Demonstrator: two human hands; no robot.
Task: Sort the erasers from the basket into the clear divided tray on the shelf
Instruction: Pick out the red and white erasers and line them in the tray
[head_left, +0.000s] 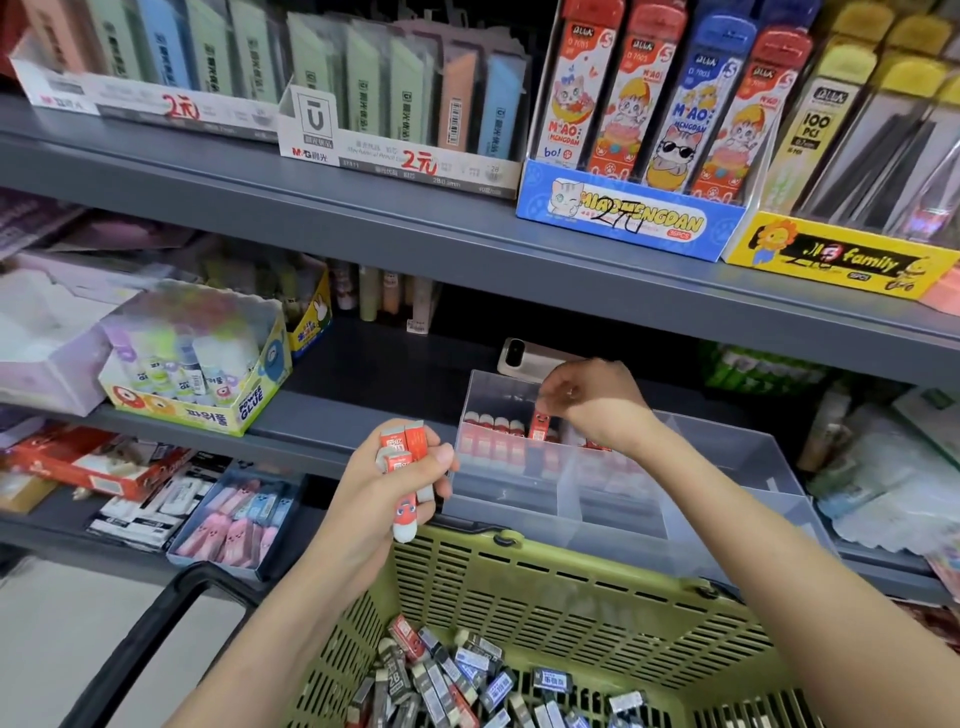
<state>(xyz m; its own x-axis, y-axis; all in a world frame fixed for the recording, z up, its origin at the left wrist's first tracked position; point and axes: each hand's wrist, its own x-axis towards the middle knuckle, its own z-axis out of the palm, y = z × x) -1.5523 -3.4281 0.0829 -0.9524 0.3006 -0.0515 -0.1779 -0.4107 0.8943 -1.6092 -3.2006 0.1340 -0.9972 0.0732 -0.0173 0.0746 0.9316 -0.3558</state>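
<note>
The right hand pinches a red eraser upright, long axis vertical, over the tray's back-left compartment. The left hand grips several erasers above the basket.

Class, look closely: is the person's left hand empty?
No, the left hand grips several red-sleeved erasers above the green basket.

Grey metal shop shelving, 3 tiers in view.
Boxed stationery lines the top shelf from 11 to 2 o'clock; a glue-stick box sits at 9 o'clock; pale floor shows at 8 o'clock.
</note>
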